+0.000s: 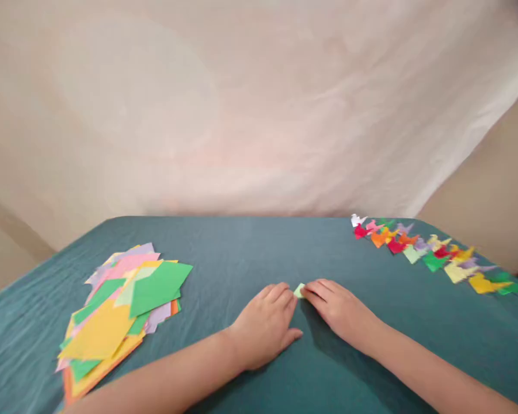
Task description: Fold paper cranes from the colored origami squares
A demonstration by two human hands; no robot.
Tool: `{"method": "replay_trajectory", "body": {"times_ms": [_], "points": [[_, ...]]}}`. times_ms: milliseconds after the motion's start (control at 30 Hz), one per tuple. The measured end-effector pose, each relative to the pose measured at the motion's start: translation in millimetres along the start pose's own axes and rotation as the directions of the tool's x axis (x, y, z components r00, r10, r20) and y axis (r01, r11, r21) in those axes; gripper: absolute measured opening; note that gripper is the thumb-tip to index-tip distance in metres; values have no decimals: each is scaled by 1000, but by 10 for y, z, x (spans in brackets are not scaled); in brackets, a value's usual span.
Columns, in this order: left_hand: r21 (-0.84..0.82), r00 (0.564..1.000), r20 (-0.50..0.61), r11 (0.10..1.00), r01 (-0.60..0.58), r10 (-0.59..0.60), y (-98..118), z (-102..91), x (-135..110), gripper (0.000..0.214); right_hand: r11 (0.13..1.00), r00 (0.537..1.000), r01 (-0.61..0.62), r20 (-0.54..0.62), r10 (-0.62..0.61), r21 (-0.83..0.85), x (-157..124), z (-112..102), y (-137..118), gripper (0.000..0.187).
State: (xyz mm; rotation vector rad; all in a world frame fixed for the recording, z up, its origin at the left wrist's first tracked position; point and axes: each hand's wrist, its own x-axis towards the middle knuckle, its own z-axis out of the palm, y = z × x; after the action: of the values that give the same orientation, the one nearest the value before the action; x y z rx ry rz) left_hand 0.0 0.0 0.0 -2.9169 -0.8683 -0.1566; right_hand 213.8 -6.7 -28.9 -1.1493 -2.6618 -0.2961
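Observation:
A small piece of folded pale green paper (299,291) lies on the teal cloth between my two hands, partly covered by fingers. My right hand (337,306) reaches in from the right, its thumb and fingers closed on the paper's right side. On the other side, my left hand (265,325) rests low over the cloth with its fingertips at the paper's left edge. Its thumb stretches out apart from the fingers. What lies under the left fingers is hidden.
Loose sheets of coloured paper (106,328) lie in an uneven pile at the left. At the right, several small folded paper birds (413,253) stand in slanting rows along the edge of the table (242,247). A pale cloth backdrop (259,115) hangs behind.

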Motion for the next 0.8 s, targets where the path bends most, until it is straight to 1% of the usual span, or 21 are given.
{"method": "replay_trajectory", "body": {"times_ms": [200, 433, 633, 800], "points": [[-25, 1000, -3, 1000, 5, -5, 30, -27, -24, 51, 1000, 1000, 10, -22, -10, 7, -27, -36, -22, 28], [-89, 1000, -7, 996, 12, -13, 23, -35, -4, 51, 1000, 1000, -15, 24, 15, -9, -27, -17, -34, 31], [-152, 1000, -6, 988, 15, -16, -5, -43, 18, 53, 1000, 1000, -16, 20, 16, -13, -41, -3, -19, 34], [-156, 1000, -8, 988, 6, -8, -8, -44, 23, 52, 999, 1000, -30, -2, 30, 17, -57, 6, -19, 33]]}}
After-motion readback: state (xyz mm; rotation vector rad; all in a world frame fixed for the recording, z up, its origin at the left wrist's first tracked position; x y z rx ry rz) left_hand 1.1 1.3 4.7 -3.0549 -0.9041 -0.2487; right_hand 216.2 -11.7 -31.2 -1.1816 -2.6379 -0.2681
